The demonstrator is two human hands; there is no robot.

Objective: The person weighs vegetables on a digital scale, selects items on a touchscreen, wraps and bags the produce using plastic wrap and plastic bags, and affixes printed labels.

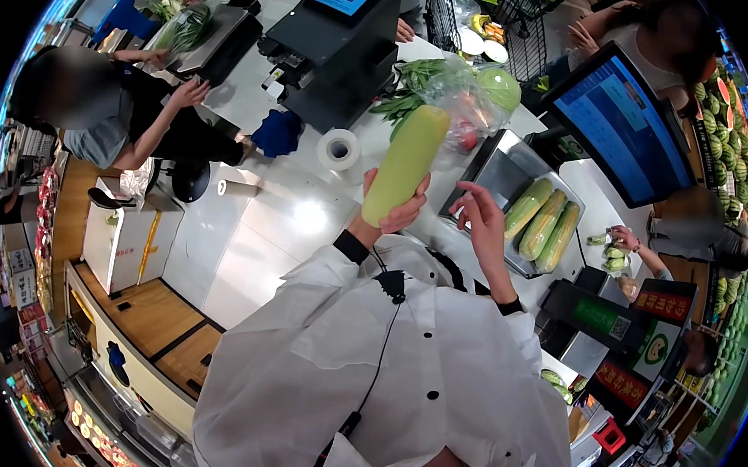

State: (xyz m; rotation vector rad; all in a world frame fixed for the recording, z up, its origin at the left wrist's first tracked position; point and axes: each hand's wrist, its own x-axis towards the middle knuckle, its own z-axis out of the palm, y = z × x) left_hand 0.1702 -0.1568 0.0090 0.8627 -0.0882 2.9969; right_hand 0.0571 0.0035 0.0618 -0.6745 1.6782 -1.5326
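My left hand (pixel 407 211) is wrapped round the lower part of a long pale green gourd (pixel 407 159), holding it up at a slant over the counter. Nothing is in my right hand (pixel 484 224); its fingers are spread beside the near left edge of a metal scale tray (pixel 493 165). On that tray lie three long green-and-yellow vegetables (pixel 541 225) that look like ears of corn. Just beyond the gourd, leafy greens (pixel 418 79), a clear plastic bag (pixel 460 96) with something red inside and a round pale green vegetable (pixel 499 88) sit together.
A white roll (pixel 339 149) stands left of the gourd, near a dark blue cloth-like item (pixel 277 133) and a dark machine (pixel 333 48). A monitor (pixel 622 125) rises behind the scale. Another person (pixel 109 111) works at a left-hand scale; a hand (pixel 623 238) appears at right.
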